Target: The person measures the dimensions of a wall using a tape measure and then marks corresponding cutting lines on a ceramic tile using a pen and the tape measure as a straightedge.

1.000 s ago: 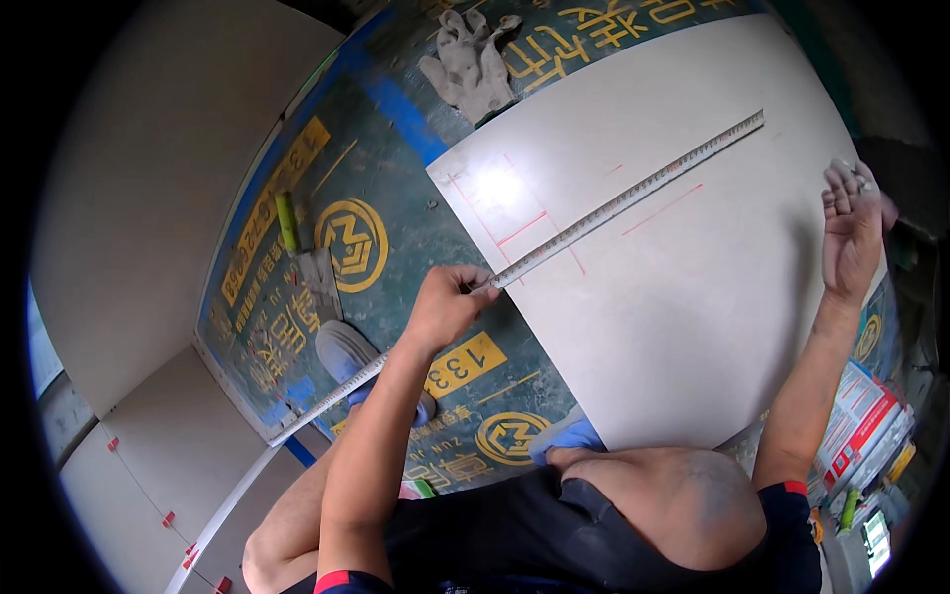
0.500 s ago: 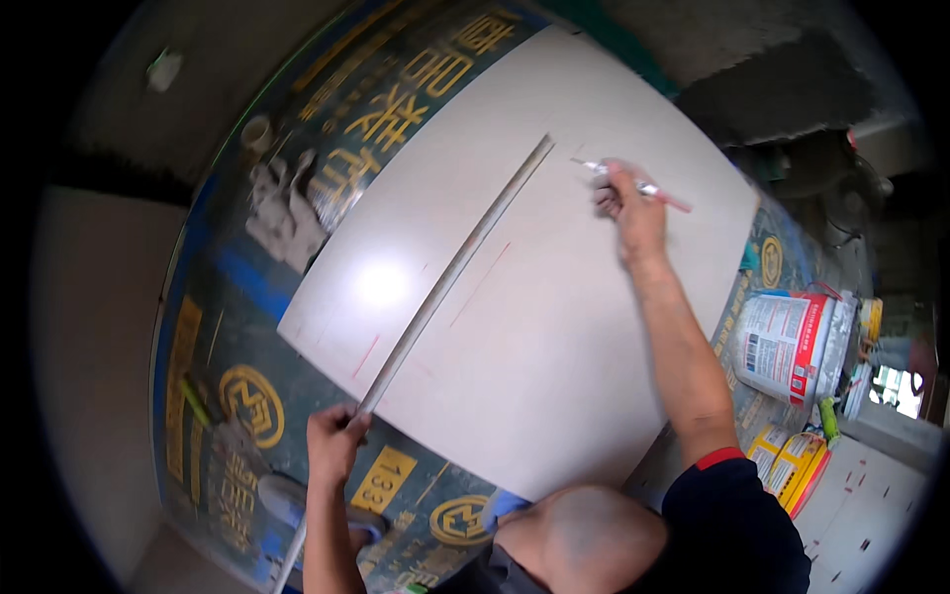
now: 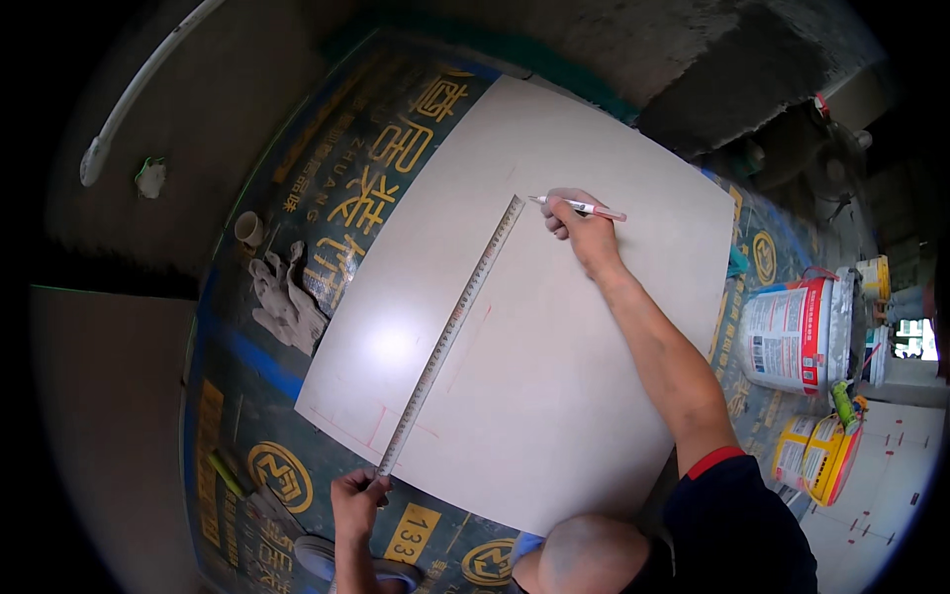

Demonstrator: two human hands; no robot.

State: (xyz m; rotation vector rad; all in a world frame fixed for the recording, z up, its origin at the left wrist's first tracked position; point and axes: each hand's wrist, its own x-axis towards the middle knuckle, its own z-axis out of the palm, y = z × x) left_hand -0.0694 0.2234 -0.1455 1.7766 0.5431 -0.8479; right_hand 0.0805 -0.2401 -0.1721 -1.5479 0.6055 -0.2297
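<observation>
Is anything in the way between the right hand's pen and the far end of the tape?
Nothing visible. The pen in the right hand has its tip close beside the far end of the tape, over the slab.

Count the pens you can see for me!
1: a pen in the right hand, its tip beside the far end of the tape. More could be hidden.
</observation>
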